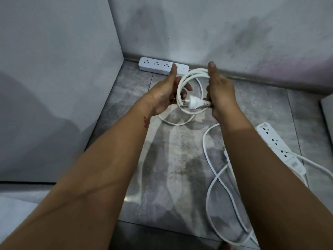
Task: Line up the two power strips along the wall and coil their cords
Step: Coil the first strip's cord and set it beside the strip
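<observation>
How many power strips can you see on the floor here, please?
2. The far power strip lies along the foot of the wall; the near power strip lies at lower right, away from the wall, partly behind the right forearm.

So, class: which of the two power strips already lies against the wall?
The far power strip, flush along the wall near the corner. The other power strip lies askew on the floor at right.

Smooth white plastic power strip [155, 66] and cord [195, 70]; glossy mottled grey floor tiles [171, 168]; matt, smudged wall [198, 24]
</observation>
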